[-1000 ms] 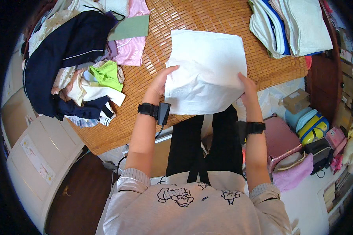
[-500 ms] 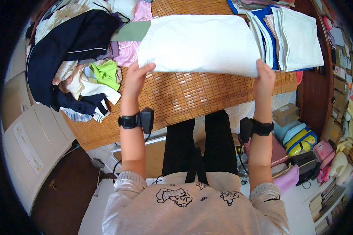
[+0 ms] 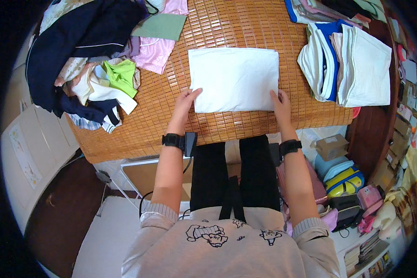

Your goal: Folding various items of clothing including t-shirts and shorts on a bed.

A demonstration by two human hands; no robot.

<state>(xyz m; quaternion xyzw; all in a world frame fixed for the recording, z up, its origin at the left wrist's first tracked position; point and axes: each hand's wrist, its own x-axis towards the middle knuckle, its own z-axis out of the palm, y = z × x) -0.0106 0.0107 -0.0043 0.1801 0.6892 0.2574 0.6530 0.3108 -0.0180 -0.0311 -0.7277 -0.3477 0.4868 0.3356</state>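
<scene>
Left hand (image 3: 184,103) and right hand (image 3: 281,103), both flat and holding nothing, press folded white cloth rectangle (image 3: 234,78) on woven bamboo worktop (image 3: 227,28); best smooth corners evenly, edges aligned.

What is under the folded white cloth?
The white cloth lies flat on the bamboo mat, both hands at its near corners. Anything beneath it is covered.

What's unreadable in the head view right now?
- What kind of garment the folded white cloth is: its folds hide it.
- How many pieces are in the folded stack: they overlap.
- Clothes pile: its top is cut off by the frame's edge.
- Left hand and right hand: only their backs show.
</scene>
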